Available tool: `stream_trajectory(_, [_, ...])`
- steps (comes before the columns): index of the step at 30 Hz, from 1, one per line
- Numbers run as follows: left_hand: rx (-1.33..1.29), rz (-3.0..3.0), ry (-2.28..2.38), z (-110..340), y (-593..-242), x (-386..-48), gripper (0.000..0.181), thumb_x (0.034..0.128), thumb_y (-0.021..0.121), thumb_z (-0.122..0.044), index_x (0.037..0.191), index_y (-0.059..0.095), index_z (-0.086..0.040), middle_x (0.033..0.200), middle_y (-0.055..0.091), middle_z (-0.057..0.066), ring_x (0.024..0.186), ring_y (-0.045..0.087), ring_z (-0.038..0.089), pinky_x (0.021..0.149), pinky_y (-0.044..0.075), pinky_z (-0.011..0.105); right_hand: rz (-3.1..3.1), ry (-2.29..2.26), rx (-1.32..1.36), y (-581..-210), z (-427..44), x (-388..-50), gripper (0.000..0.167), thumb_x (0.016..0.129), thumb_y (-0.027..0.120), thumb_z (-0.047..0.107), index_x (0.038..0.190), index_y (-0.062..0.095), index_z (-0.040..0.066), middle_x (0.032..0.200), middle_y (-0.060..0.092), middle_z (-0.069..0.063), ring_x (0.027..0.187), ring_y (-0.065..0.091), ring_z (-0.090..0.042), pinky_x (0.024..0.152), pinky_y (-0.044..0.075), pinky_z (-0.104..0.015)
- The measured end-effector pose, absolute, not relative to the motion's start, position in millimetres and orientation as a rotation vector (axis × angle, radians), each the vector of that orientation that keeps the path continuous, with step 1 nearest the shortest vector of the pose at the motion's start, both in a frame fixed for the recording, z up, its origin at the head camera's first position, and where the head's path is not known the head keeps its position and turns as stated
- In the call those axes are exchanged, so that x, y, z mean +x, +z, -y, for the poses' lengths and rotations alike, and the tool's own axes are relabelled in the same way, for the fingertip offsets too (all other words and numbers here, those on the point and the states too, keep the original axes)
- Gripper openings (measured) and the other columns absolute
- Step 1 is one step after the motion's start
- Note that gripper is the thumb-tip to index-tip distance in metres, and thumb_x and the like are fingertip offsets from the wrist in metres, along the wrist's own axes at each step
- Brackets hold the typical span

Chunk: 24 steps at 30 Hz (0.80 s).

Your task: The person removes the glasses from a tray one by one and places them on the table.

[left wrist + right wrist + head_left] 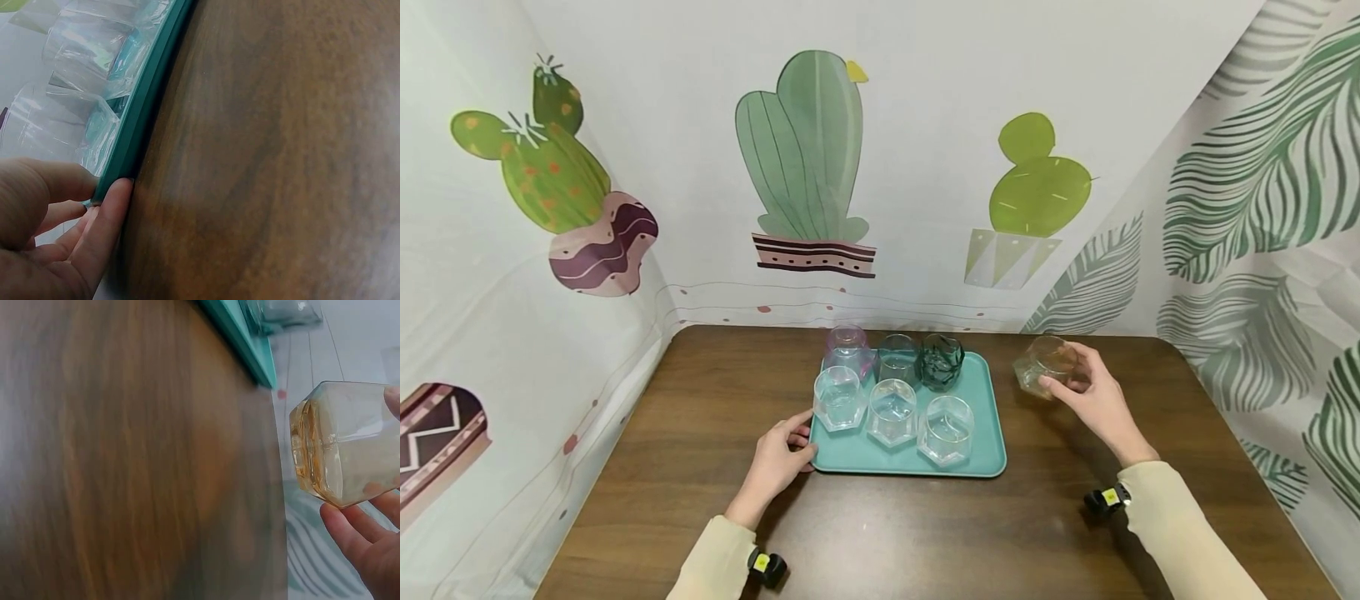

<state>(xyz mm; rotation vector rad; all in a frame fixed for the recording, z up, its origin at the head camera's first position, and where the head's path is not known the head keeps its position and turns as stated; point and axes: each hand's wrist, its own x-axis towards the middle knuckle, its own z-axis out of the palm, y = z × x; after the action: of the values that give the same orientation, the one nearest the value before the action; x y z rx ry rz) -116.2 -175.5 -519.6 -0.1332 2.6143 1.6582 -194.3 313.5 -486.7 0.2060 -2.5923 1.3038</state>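
At the left front corner of a teal tray (988, 425), my left hand (778, 454) grips the rim between thumb and fingers; the left wrist view shows this pinch close up. My right hand (1097, 400) holds a pale amber glass (350, 440) with a faceted base, to the right of the tray. In the right wrist view the thumb and fingers are on opposite sides of this glass. Along the tray's front stand three clear glasses (945, 433). Behind them are a pink glass (847, 346), a grey glass (897, 354) and a dark ridged glass (941, 364).
The brown wooden table (880, 533) runs back to a white wall covering (925, 167) printed with cacti and leaves. Its rounded back corners lie beyond the tray on both sides.
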Motion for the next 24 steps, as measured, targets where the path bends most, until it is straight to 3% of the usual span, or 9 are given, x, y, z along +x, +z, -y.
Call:
stream_trajectory(5, [-0.131,-2.618,1.659,176,-520,-116,0.057,0.0847,0.068,0.011,0.14,0.063,0.001,0.105,0.061,0.018,0.088,0.063,0.021,0.057,0.066,0.028,2.595,1.273,0.167,-483,-331,-195,0.069,0.094,0.079,0.019,0.151,0.043,0.001,0.141,0.057,-0.024,0.109,0.054,0.004,0.082,0.045,-0.001])
stream_trajectory(10, [-0.13,-2.62,1.658,176,-520,-116,0.057,0.0846,0.068,0.011,0.14,0.063,0.0,0.106,0.061,0.017,0.088,0.063,0.021,0.057,0.065,0.028,2.611,1.247,0.121,-481,-347,-197,0.072,0.096,0.077,0.023,0.153,0.039,0.0,0.144,0.054,-0.026,0.102,0.046,0.017,0.081,0.043,0.001])
stream_trajectory(13, [-0.127,-2.62,1.656,176,-521,-117,0.057,0.085,0.068,0.011,0.141,0.063,0.0,0.106,0.061,0.017,0.088,0.064,0.021,0.057,0.065,0.027,2.626,1.227,0.085,-480,-356,-198,0.075,0.097,0.077,0.027,0.154,0.036,0.0,0.145,0.053,-0.028,0.102,0.046,0.015,0.08,0.042,0.002])
stream_trajectory(17, [-0.124,-2.617,1.663,177,-522,-116,0.057,0.0852,0.068,0.011,0.141,0.063,0.0,0.105,0.061,0.017,0.088,0.063,0.021,0.057,0.065,0.028,2.662,1.198,0.026,-478,-366,-201,0.08,0.098,0.075,0.033,0.157,0.033,0.0,0.148,0.05,-0.029,0.113,0.057,-0.014,0.078,0.04,0.002])
stream_trajectory(20, [-0.125,-2.62,1.665,177,-523,-116,0.057,0.0853,0.068,0.011,0.141,0.064,-0.001,0.105,0.061,0.016,0.088,0.063,0.021,0.057,0.065,0.028,2.693,1.185,-0.02,-478,-374,-202,0.084,0.099,0.072,0.038,0.16,0.028,0.0,0.152,0.046,-0.028,0.124,0.052,-0.041,0.076,0.04,-0.001])
stream_trajectory(24, [-0.126,-2.625,1.662,177,-524,-116,0.056,0.0855,0.069,0.011,0.14,0.064,-0.001,0.105,0.061,0.016,0.088,0.063,0.021,0.056,0.065,0.027,2.714,1.184,-0.079,-479,-385,-205,0.088,0.099,0.07,0.041,0.162,0.023,0.0,0.155,0.042,-0.029,0.13,0.046,-0.049,0.076,0.04,-0.008])
